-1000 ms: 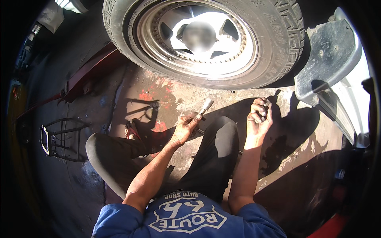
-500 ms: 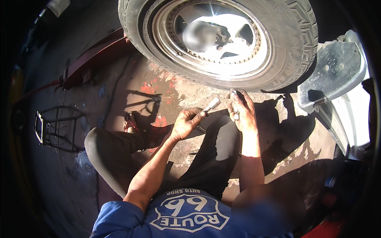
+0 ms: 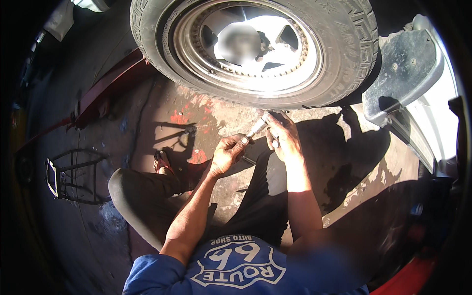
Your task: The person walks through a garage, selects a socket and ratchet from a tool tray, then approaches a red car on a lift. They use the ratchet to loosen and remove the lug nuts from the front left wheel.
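Note:
My left hand [image 3: 227, 155] is wrapped round a socket wrench [image 3: 256, 129]. Its silver socket end points up and to the right, toward the wheel. At that end my right hand [image 3: 286, 137] is closed, with the fingertips bunched against the socket's mouth. Whatever small thing these fingers hold is hidden. Just beyond both hands stands a big off-road wheel, its black tyre [image 3: 339, 69] close to my right fingertips. Strong sunlight glares off its metal rim [image 3: 314, 73], and the hub is blurred.
A black metal stand [image 3: 76, 174] is on the floor at left. Behind it, a long red jack [image 3: 105, 88] reaches toward the tyre. A dark panel with a pale edge [image 3: 408, 73] rises on the right. My bent leg [image 3: 140, 196] and sandalled foot [image 3: 162, 162] lie left of my hands.
My hands have come together: the socket's end, apart from my right fingers before, now meets them. My right hand has shifted left. The whole view has moved slightly.

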